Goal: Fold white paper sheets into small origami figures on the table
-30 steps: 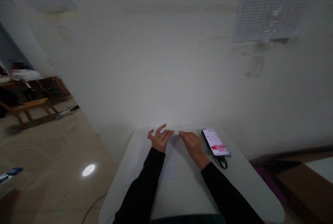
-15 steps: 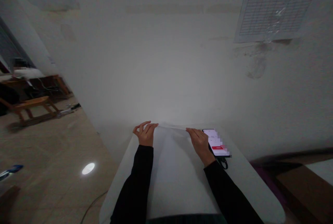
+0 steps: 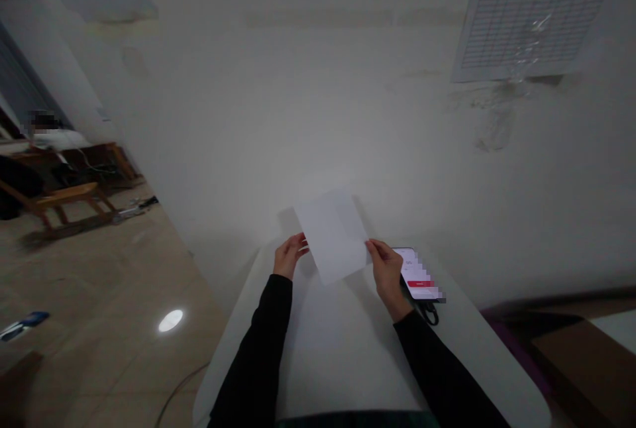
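A plain white sheet of paper (image 3: pixel 334 236) is held up, tilted, over the white table (image 3: pixel 342 375) in front of the wall. My right hand (image 3: pixel 385 267) pinches its right edge between thumb and fingers. At the left edge, my left hand (image 3: pixel 289 256) has its fingers against the sheet, their tips partly hidden by it. Just right of my right hand lies a phone (image 3: pixel 417 275) with a lit screen and a red bar, partly pixelated.
A black cable loop (image 3: pixel 431 314) lies below the phone. The wall (image 3: pixel 318 110) rises directly behind the table, with a printed form (image 3: pixel 531 24) taped on it. At left, a person (image 3: pixel 59 138) sits beyond a wooden chair (image 3: pixel 64 196). A cardboard box (image 3: pixel 586 362) stands at right.
The paper, seen nearly edge-on before, has been raised and turned so its broad face shows. My left hand has moved right, closer to my right hand.
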Available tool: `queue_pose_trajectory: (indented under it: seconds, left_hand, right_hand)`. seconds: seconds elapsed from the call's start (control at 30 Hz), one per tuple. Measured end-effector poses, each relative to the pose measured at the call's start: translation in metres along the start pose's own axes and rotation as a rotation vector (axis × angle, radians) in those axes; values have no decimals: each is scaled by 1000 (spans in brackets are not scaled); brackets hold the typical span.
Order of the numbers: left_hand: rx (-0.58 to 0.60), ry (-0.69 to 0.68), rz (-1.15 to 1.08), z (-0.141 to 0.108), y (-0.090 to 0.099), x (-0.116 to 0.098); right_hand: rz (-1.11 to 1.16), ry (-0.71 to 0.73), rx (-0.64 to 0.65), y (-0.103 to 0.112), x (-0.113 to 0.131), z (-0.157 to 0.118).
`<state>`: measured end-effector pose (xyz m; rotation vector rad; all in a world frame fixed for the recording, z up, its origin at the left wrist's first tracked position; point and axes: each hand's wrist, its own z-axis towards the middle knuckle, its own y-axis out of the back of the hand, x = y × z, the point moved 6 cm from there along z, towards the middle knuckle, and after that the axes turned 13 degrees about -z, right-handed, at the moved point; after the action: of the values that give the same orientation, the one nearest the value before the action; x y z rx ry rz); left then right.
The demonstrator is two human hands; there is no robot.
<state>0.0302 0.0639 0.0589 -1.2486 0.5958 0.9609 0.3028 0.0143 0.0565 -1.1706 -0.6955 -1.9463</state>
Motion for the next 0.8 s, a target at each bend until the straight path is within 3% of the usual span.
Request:
queue_pose_trajectory:
  seconds: [0.13, 0.37, 0.57, 0.7, 0.73, 0.8]
  left_hand:
    - [-30, -19, -5, -5, -8, 4]
    - [121, 198, -3, -20, -31, 26]
    - [22, 190, -148, -17, -26, 35]
    - [8, 80, -20, -11, -19, 24]
    - [-9, -8, 71, -11, -17, 16]
    - [-114, -314, 332, -18, -14, -7]
  right_hand:
    - [51, -49, 16, -3, -7, -1]
    - [100, -175, 84, -12, -24, -8]
    - [106, -150, 104, -18, -25, -12]
    - [110, -185, 117, -18, -25, -10]
    - [82, -158, 105, -16, -22, -9]
    - [-12, -42, 55, -9, -12, -7]
